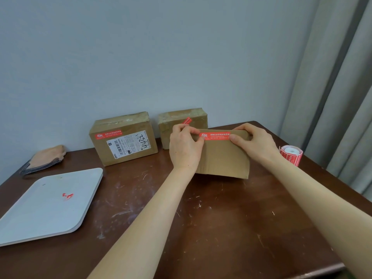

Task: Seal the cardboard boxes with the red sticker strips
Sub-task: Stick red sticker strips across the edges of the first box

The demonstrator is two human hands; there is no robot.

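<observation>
- Three cardboard boxes sat on the dark wooden table: near box centre-right, labelled box and small box behind, against the wall.
- Left hand gripped the near box's top-left edge, thumb pinning one end of the red sticker strip.
- Right hand closed over the top-right corner, thumb on the strip's other end.
- Strip lay along the top front edge.
- Sticker roll stood near the table's right edge, just beside the right wrist.
- Grey tray at left overhung the table edge, red scraps on it.
- Open scratched tabletop in front, between the forearms.
- Cloth far left; curtain at right.
</observation>
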